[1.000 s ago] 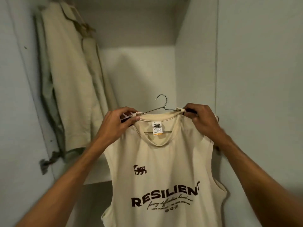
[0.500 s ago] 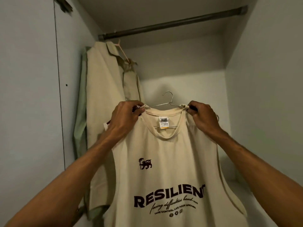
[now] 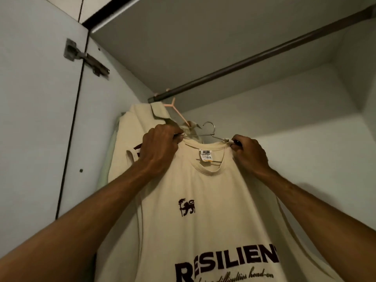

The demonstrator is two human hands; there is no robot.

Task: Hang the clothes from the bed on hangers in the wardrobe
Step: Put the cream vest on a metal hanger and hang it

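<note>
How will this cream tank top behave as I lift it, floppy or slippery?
Probably floppy: the tank top hangs in soft folds. Likely light: the thin wire hanger looks unbent. Its narrow straps may slide on smooth wire, though left hand and right hand pinch them.

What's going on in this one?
A person holds a cream sleeveless top on a wire hanger, with the left hand and right hand each gripping one shoulder end. The hook sits below the wardrobe rail, not yet on it. A beige shirt already hangs from a pink hanger at the rail's left end.
</note>
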